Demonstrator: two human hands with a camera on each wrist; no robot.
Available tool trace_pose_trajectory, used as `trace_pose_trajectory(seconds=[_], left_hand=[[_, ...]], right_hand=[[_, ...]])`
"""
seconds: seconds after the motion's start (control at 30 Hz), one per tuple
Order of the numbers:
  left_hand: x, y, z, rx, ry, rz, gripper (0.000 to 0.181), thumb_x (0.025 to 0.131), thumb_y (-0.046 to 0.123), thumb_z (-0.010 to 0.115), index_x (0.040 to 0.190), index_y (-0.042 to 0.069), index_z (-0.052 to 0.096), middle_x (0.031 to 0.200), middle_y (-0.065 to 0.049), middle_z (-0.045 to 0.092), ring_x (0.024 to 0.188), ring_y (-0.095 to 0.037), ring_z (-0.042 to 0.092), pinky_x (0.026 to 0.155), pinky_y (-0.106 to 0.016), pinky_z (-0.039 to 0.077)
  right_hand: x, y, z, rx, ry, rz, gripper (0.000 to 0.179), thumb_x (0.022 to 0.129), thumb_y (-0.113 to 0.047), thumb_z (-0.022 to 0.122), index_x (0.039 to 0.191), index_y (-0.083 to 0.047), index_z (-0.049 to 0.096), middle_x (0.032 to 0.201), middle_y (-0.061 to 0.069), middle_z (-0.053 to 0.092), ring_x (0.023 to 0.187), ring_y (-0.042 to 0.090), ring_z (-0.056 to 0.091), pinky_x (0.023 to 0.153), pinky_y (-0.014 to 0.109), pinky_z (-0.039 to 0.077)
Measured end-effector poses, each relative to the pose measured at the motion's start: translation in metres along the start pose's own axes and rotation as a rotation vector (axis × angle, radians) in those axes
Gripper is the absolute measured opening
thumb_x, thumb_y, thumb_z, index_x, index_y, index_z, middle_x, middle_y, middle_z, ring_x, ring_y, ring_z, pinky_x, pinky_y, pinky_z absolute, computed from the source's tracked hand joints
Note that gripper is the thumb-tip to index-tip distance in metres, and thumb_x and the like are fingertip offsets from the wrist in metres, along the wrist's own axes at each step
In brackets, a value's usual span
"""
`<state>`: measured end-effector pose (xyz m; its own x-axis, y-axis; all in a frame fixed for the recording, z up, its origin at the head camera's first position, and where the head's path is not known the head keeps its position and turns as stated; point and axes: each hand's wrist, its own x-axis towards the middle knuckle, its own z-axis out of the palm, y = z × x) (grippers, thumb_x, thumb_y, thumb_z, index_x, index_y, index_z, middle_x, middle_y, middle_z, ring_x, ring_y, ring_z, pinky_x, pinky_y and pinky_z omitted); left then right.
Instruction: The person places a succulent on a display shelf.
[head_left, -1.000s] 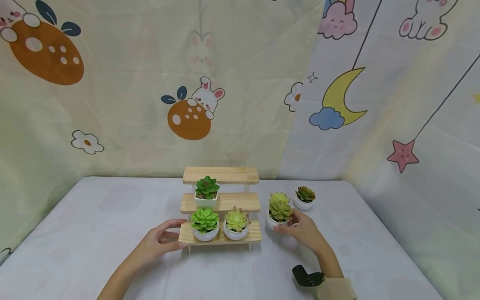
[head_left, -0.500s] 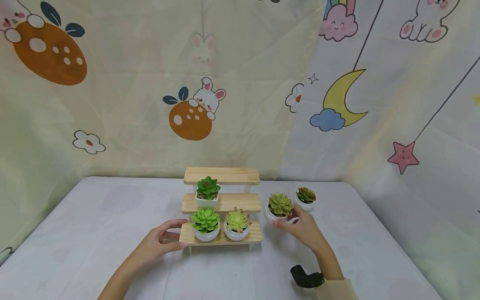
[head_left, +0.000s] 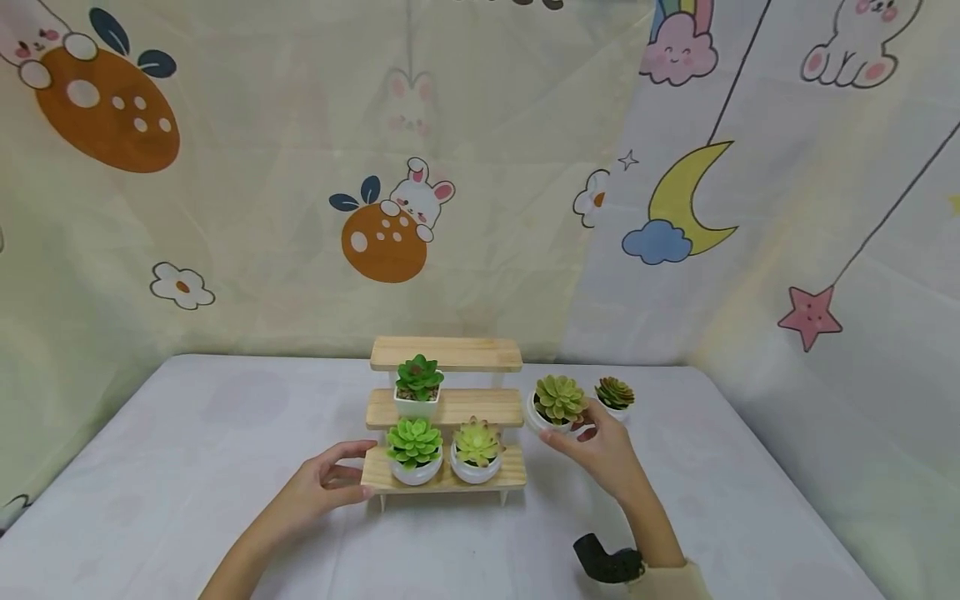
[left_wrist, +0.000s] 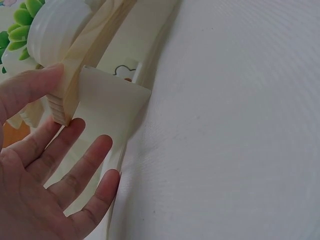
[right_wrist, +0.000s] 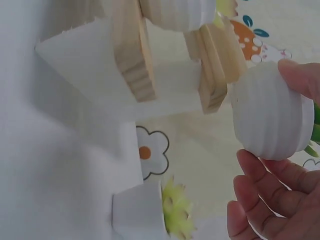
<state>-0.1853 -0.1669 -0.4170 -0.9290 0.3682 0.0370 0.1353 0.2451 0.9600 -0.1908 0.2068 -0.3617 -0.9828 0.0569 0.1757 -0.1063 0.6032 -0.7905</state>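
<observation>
A three-tier wooden plant stand (head_left: 450,354) with pale supports stands on the table. At its left end, my left hand (head_left: 318,479) grips the lowest board (left_wrist: 92,45), thumb on top and fingertips against the underside. To the right of the stand, my right hand (head_left: 600,446) holds a round white pot (right_wrist: 270,112) with a green succulent (head_left: 560,398), thumb and fingers on opposite sides. In the right wrist view this pot hangs close beside the board ends. On the bottom board sit a bright green succulent (head_left: 414,442) and a yellow-green one (head_left: 477,442) in round white pots.
A square-potted dark green succulent (head_left: 418,379) stands on the middle board. A brownish-green succulent (head_left: 615,392) is behind my right hand. The right wrist view also shows a white pot (right_wrist: 140,210) with spiky yellow-green leaves. A printed cloth (head_left: 480,192) hangs behind the white table (head_left: 247,417).
My right hand has moved upward in the view with the potted succulent, which now overlaps less of the table's near part. The left hand stays on the lowest board.
</observation>
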Motion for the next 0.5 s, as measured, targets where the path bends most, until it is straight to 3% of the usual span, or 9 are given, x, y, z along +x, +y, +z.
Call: trace_pose_trajectory(seconds=[0.33,0.5], left_hand=[[-0.001,-0.001,0.001,-0.036,-0.022,0.009,0.062,0.082,0.015,0.07,0.135,-0.001,0.042,0.134,-0.03,0.041,0.098,-0.011,0.06,0.077,-0.025,0.051],[-0.001,-0.002,-0.001,-0.022,-0.019,0.021,0.062,0.081,0.015,0.071,0.134,-0.002,0.042,0.133,-0.03,0.042,0.097,-0.008,0.06,0.078,-0.024,0.05]], right_hand=[[0.007,-0.028,0.012,0.038,-0.046,-0.044,0.058,0.073,-0.036,0.078,0.118,-0.009,0.053,0.096,0.008,0.056,0.09,0.026,0.05,0.074,0.03,0.042],[0.015,-0.043,0.024,-0.028,-0.07,-0.093,0.054,0.074,-0.038,0.077,0.114,-0.008,0.056,0.092,0.006,0.057,0.089,0.024,0.052,0.074,0.031,0.04]])
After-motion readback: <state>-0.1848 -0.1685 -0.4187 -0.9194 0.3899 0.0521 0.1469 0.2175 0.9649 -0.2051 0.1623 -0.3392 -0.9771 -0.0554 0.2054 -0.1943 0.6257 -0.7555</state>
